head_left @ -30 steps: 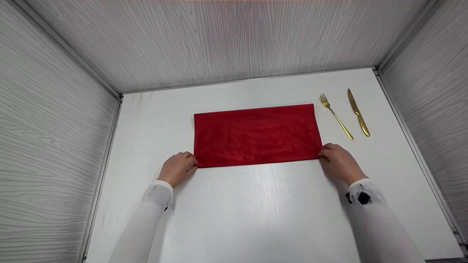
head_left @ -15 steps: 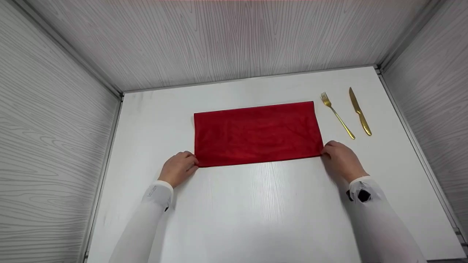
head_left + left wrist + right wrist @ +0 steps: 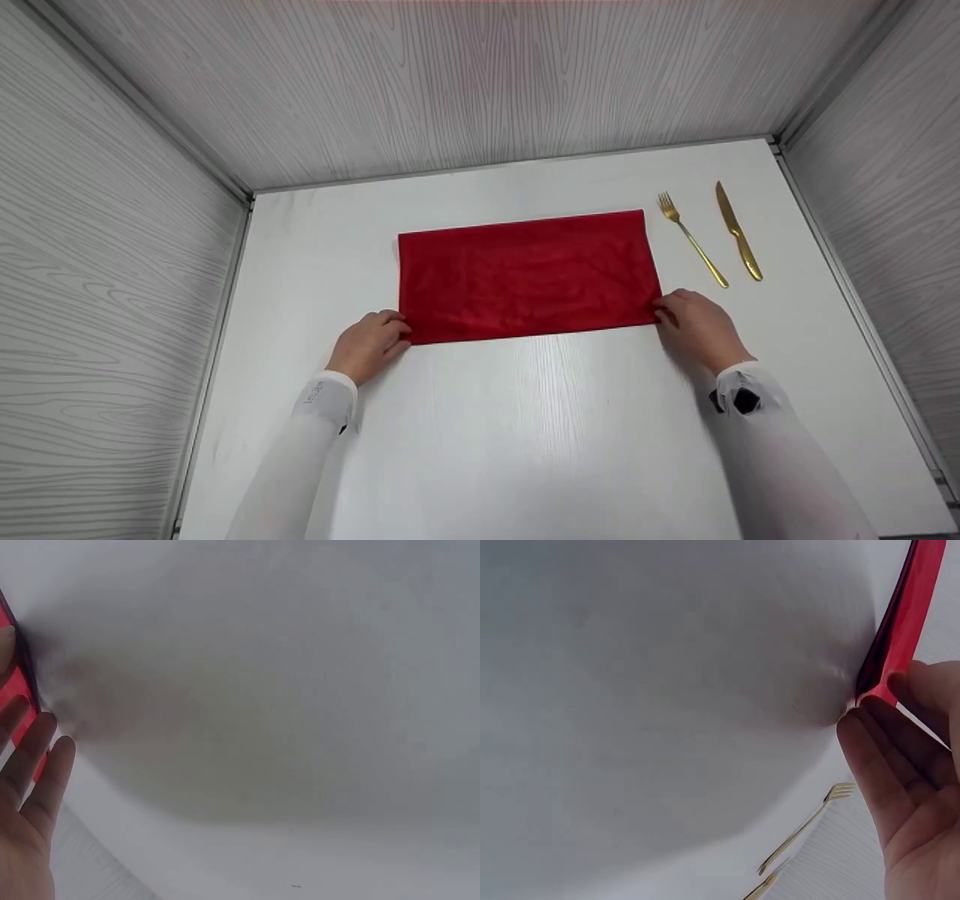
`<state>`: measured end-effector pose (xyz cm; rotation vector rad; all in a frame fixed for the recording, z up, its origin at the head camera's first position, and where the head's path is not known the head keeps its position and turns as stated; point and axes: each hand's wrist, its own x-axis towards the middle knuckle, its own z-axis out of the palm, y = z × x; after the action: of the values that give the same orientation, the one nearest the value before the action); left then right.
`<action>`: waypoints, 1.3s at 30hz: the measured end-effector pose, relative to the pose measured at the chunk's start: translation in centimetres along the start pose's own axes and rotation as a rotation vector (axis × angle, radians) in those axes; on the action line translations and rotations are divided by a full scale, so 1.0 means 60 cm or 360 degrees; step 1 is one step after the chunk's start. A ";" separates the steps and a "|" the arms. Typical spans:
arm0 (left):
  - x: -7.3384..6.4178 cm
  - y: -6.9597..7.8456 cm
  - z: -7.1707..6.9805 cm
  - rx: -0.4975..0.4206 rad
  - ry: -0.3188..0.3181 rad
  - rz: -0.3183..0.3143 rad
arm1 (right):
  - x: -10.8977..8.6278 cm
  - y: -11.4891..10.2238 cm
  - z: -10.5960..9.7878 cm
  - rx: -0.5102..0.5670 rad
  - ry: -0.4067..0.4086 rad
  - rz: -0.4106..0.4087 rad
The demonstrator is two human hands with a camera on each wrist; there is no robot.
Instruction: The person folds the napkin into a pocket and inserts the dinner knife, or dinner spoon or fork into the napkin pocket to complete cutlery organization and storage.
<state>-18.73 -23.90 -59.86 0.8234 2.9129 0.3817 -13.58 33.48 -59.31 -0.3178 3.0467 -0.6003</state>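
A red cloth napkin (image 3: 525, 277), folded into a wide rectangle, lies flat on the white table. My left hand (image 3: 369, 345) touches its near left corner, fingertips lying over the edge. The left wrist view shows that hand's extended fingers (image 3: 51, 780) beside a strip of red cloth (image 3: 22, 709). At the near right corner is my right hand (image 3: 697, 328), its fingertips on the cloth. From the right wrist, the thumb and fingers (image 3: 874, 765) sit around the corner of the napkin (image 3: 907, 622), whose folded layers part slightly along the edge.
A gold fork (image 3: 694, 241) and a gold knife (image 3: 739, 232) lie side by side to the right of the napkin, beyond my right hand. Wood-grain panels (image 3: 480, 82) enclose the white table (image 3: 487, 450) at the back and both sides.
The right fingers shifted slightly outward with the napkin's corner, then back in over the cloth. The left fingertips have moved a little farther onto the near left corner.
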 end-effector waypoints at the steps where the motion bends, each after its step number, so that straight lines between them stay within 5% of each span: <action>1: 0.001 0.000 0.001 -0.0005 0.0004 0.0001 | 0.001 0.000 0.000 -0.0004 0.0003 -0.0011; 16: 0.010 -0.003 0.005 -0.0055 -0.0036 -0.0100 | 0.006 -0.002 -0.001 -0.0007 0.0020 -0.0023; 27: 0.011 0.006 0.011 0.0134 -0.0072 -0.0124 | 0.012 -0.008 -0.002 -0.0082 -0.0033 -0.0068; 39: 0.013 0.025 0.006 0.0024 -0.0046 -0.0254 | 0.013 -0.003 0.001 -0.0063 -0.0110 0.0011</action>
<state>-18.60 -22.18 -59.83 0.5873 2.9312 0.3316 -14.30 33.12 -59.27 -0.3215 2.9949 -0.5182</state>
